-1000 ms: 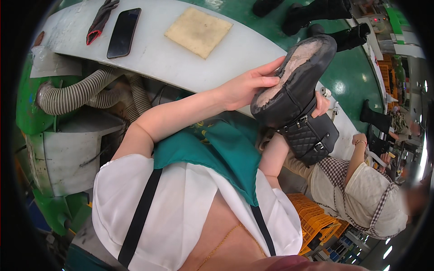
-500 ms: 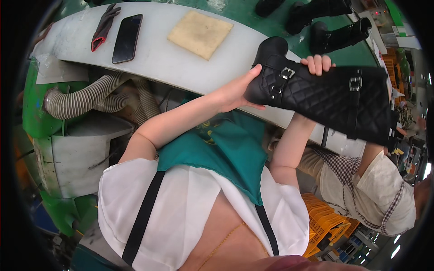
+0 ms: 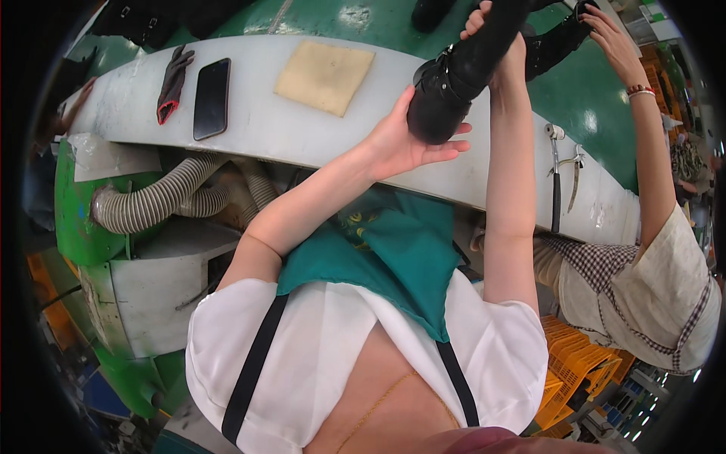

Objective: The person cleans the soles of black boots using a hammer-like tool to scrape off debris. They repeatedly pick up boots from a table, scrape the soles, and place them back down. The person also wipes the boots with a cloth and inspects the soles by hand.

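Observation:
A black boot (image 3: pixel 446 91) with a buckled strap is held up over the near side of the white table, its toe towards me and its shaft rising away. My left hand (image 3: pixel 404 140) cups the toe, thumb on one side and fingers stretched out beneath and past the other. Higher up, my right hand (image 3: pixel 508 57) is wrapped around the shaft, its fingers partly hidden behind the leather. The top of the shaft runs out of view.
On the white table (image 3: pixel 249 163) lie a dark glove (image 3: pixel 174 85), a phone (image 3: pixel 212 98), a yellowish pad (image 3: pixel 324 77), a hammer (image 3: pixel 555 178) and pliers (image 3: pixel 577 168). A co-worker's hand (image 3: pixel 616 49) touches another boot (image 3: pixel 560 47). Ribbed hoses (image 3: pixel 151 200) hang at left.
The boot has swung from lying sideways to pointing away from me, toe nearer. My right arm has stretched outward. The hammer and pliers are now uncovered, and a co-worker's arm reaches over the table.

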A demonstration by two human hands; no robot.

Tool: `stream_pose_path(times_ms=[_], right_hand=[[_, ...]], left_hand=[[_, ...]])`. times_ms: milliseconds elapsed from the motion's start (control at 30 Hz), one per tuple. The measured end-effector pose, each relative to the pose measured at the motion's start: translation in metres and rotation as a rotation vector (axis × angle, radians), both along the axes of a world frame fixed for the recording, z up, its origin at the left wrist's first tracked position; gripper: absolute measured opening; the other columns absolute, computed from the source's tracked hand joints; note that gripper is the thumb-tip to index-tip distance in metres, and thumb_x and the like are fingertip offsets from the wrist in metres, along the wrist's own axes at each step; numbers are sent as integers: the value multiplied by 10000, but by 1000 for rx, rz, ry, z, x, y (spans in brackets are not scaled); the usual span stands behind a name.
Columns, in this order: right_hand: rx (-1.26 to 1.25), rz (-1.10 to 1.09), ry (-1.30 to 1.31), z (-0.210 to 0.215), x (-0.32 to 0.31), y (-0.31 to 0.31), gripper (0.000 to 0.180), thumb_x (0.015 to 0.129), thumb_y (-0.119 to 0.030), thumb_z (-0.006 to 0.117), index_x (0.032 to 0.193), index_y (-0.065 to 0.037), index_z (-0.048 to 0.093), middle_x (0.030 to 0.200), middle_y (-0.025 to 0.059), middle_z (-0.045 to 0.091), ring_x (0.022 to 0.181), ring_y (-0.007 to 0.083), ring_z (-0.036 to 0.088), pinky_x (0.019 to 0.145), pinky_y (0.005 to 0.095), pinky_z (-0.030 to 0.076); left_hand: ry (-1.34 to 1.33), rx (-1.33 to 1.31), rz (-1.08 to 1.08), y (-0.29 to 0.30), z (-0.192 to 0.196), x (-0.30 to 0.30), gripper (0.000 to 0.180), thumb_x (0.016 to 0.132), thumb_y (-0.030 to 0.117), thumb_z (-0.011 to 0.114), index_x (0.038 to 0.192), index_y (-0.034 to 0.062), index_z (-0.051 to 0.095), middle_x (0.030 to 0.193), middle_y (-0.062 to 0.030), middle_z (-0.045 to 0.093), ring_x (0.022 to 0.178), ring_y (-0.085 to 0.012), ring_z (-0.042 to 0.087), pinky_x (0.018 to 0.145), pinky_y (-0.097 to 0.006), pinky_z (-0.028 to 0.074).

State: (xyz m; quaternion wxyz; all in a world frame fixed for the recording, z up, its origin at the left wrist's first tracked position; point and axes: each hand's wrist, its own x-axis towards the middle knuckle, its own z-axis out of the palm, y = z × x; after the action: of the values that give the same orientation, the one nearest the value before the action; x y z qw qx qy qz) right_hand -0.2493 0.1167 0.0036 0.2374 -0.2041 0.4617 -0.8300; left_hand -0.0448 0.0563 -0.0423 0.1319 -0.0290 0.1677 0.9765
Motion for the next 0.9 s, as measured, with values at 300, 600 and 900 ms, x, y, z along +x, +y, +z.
stream_pose_path(times_ms=[300,600,900], right_hand=[[100,158,-35,6,20,2,491,960,-489,336,1034,-45,532,825,135,639,784,287,657,703,369,548],[-24,271,-439,1,5,19,330,936,-322,502,954,-4,588,805,151,644,665,242,652,590,343,575],[-100,142,-508,-27,-34,24,164,897,-162,546,915,-6,597,782,108,658,625,192,652,568,318,573]], left_hand=[[76,213,-95,-8,27,-6,696,967,564,157,1384,32,326,1358,-217,409,1155,-363,535,874,-426,545],[111,113,-226,-2,72,8,713,966,565,162,1431,25,188,1453,-226,293,1232,-404,457,847,-457,550],[280,-1125,243,-26,37,1,529,987,395,372,1355,16,421,1217,-148,539,1000,-254,618,824,-327,521]])
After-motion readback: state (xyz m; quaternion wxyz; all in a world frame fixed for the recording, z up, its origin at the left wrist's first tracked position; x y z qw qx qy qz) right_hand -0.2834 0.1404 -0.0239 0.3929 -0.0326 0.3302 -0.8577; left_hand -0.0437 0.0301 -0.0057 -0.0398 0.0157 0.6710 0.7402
